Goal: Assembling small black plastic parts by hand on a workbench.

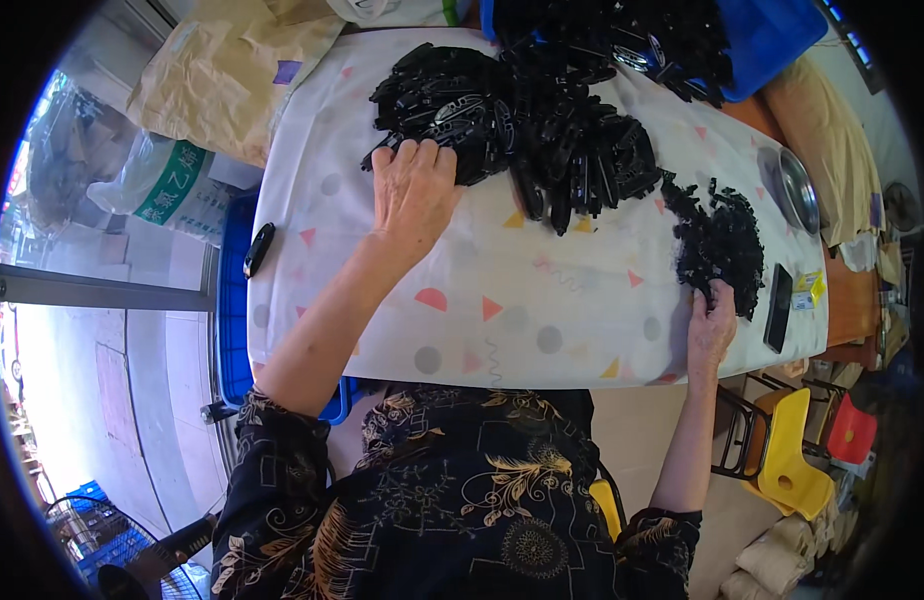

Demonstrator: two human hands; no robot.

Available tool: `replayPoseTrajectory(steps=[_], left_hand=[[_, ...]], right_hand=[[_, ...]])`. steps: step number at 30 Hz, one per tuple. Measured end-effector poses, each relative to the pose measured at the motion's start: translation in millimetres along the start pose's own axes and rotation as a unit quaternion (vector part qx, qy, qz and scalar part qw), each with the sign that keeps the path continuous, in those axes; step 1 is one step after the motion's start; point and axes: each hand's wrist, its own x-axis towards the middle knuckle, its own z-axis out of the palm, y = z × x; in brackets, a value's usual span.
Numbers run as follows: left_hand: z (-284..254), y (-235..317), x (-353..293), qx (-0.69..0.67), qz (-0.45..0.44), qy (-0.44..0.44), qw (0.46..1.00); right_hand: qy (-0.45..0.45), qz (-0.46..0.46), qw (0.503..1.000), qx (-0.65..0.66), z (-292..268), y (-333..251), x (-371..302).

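My left hand [417,195] reaches to the near edge of a heap of long, glossy black plastic parts [457,105]. Its fingers curl down over the heap with the tips hidden, so what they grip cannot be seen. A second cluster of these parts [592,160] adjoins it on the right. On the right side of the table, my right hand [714,325] is at the near edge of a pile of small black plastic pieces [722,240]. Thumb and fingers pinch together there on a small dark piece.
A patterned white cloth covers the table [542,300]. A blue bin [772,45] spills more black parts at the back. On the right are a phone-like black slab [778,308], a small yellow box [808,290] and a metal dish [797,190]. A black oblong item [260,250] lies left.
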Motion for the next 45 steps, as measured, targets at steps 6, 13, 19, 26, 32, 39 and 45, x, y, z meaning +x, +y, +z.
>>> replayPoseTrajectory(steps=[6,13,19,26,32,39,45], left_hand=[[2,4,-10,0.033,0.041,0.025,0.998],[-27,33,-14,-0.270,-0.112,-0.080,0.953],[-19,81,-34,-0.759,-0.238,-0.268,0.544],[-2,115,-43,-0.838,-0.273,-0.324,0.345],[0,123,-41,-0.847,-0.269,-0.344,0.303],[7,126,-48,-0.847,-0.256,-0.324,0.334],[4,127,-47,-0.821,-0.228,-0.314,0.419]], right_hand=[[0.028,-0.089,0.994,-0.055,1,-5,1],[0.007,0.078,0.941,0.328,-11,-28,-1],[-0.098,0.155,0.854,0.487,-13,-91,-9],[-0.205,0.212,0.785,0.544,-17,-121,-19],[-0.243,0.204,0.785,0.532,-13,-125,-26],[-0.251,0.200,0.767,0.555,-13,-141,-28],[-0.255,0.249,0.709,0.608,-13,-155,-34]])
